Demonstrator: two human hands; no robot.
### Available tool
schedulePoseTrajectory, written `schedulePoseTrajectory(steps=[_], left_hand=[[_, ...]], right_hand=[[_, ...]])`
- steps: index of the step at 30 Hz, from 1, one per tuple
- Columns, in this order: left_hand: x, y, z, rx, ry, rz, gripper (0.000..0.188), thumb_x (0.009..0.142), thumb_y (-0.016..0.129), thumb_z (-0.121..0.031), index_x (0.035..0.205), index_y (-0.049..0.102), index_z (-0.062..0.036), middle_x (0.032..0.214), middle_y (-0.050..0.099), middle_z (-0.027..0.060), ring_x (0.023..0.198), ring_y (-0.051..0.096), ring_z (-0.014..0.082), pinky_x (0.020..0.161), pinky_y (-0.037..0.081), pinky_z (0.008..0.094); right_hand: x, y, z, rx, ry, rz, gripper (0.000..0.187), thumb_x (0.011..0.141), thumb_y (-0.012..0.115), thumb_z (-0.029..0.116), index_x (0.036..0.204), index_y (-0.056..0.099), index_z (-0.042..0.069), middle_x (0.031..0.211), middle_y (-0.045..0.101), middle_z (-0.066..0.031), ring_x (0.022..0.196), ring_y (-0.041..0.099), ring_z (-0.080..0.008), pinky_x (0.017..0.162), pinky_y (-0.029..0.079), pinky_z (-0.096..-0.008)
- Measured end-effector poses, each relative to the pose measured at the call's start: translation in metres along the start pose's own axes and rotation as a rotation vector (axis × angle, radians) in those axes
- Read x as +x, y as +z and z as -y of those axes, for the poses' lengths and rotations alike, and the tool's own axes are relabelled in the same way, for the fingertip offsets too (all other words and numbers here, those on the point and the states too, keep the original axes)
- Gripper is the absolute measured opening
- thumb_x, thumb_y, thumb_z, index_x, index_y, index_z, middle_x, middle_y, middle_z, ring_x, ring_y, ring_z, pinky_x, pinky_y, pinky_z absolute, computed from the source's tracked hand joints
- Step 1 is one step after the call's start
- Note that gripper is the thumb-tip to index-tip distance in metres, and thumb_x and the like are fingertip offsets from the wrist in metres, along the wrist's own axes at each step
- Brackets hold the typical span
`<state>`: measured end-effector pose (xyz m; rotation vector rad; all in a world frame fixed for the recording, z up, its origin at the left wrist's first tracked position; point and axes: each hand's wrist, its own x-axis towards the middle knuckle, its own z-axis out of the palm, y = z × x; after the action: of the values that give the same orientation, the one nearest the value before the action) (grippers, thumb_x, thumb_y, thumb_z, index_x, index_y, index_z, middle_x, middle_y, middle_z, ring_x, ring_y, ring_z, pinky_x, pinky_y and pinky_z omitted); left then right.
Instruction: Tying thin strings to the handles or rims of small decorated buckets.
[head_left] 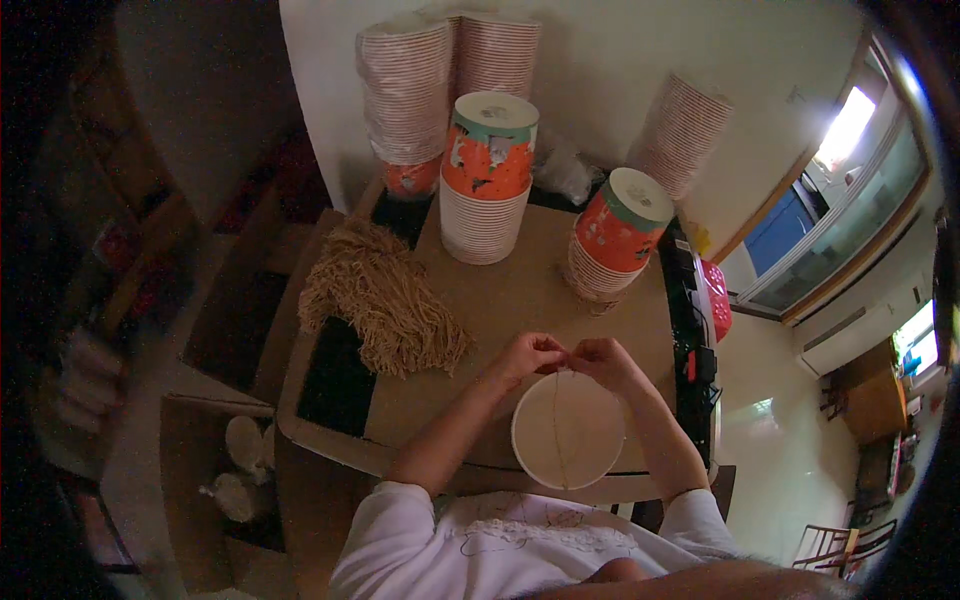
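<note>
A white paper bucket (567,440) is at the table's near edge, in front of my body, with its open mouth facing me. A thin string (559,425) crosses the mouth from the far rim to the near rim. At the far rim, my left hand (532,360) pinches the string's end. Close beside it, my right hand (606,364) is also closed in a pinch there; the fingertips nearly touch. The exact spot between the fingers is too small to make out. A heap of tan strings (385,300) lies to the left of my left forearm.
Beyond my hands stand two upside-down stacks of orange-and-green paper buckets, one in the middle (488,180) and one at right (620,235). Wrapped bucket stacks (405,90) line the wall. A cardboard box (215,430) with white items stands at lower left. Dark devices (703,365) edge the table's right.
</note>
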<state>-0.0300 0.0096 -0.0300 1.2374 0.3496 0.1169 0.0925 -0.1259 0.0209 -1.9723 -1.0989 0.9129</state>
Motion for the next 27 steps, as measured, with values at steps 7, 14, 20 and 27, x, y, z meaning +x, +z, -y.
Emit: schedulePoseTrajectory(steps=[7,14,20,27], left_hand=[[-0.005,-0.004,-0.003,0.029,-0.010,-0.029,0.015,0.078,0.061,-0.011,0.091,0.060,-0.0034,0.082,0.063,0.0058,0.071,0.060,0.0131,0.065,0.051,0.0268],[-0.015,-0.010,-0.002,-0.241,-0.038,-0.105,0.019,0.083,0.057,-0.018,0.093,0.061,-0.0030,0.082,0.063,0.0046,0.069,0.060,0.0124,0.065,0.050,0.0265],[-0.020,-0.002,-0.009,-0.058,-0.039,-0.085,0.015,0.083,0.057,-0.016,0.090,0.061,-0.0030,0.081,0.063,0.0045,0.067,0.059,0.0111,0.064,0.050,0.0253],[-0.012,-0.006,0.004,-0.014,0.028,-0.110,0.013,0.082,0.058,-0.013,0.088,0.061,-0.0019,0.078,0.063,0.0034,0.066,0.058,0.0098,0.061,0.048,0.0237]], right_hand=[[0.001,0.002,0.000,0.066,-0.076,0.026,0.009,0.079,0.059,0.010,0.078,0.058,0.001,0.066,0.056,0.0006,0.065,0.050,-0.0054,0.057,0.042,-0.0209],[0.001,0.004,0.011,0.015,-0.040,-0.009,0.011,0.080,0.057,0.010,0.077,0.058,0.000,0.065,0.056,-0.0006,0.062,0.051,-0.0055,0.055,0.042,-0.0217],[0.002,0.005,0.009,-0.004,-0.077,-0.025,0.011,0.079,0.057,0.009,0.076,0.058,-0.001,0.065,0.057,-0.0010,0.062,0.051,-0.0061,0.055,0.043,-0.0221],[0.001,0.004,0.010,-0.019,-0.029,-0.022,0.010,0.077,0.056,0.008,0.076,0.059,-0.001,0.065,0.058,-0.0024,0.062,0.052,-0.0063,0.055,0.043,-0.0219]])
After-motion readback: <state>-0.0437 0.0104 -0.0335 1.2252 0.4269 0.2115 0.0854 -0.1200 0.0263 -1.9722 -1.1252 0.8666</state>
